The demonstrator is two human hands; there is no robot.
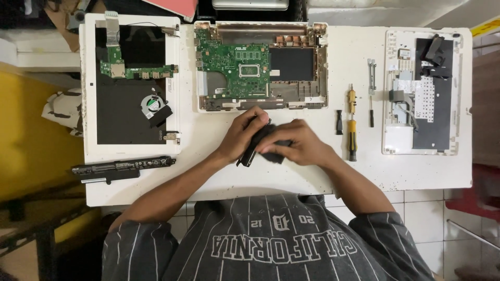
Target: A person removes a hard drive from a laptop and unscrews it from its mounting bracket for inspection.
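Observation:
Both my hands meet over the white table (219, 179), just in front of an opened laptop base (320, 67) with a green circuit board (232, 62). My left hand (237, 135) and my right hand (294, 143) are closed around a small flat black part (252, 148), a dark slab held tilted on its edge between them. My fingers hide most of it, so its exact kind cannot be told.
A white laptop lid (88, 104) at the left carries a small green board (138, 72) and a fan (153, 104). A long black battery (122, 167) lies below it. Screwdrivers (352, 125) lie right of my hands. A keyboard panel (419, 93) lies face down at far right.

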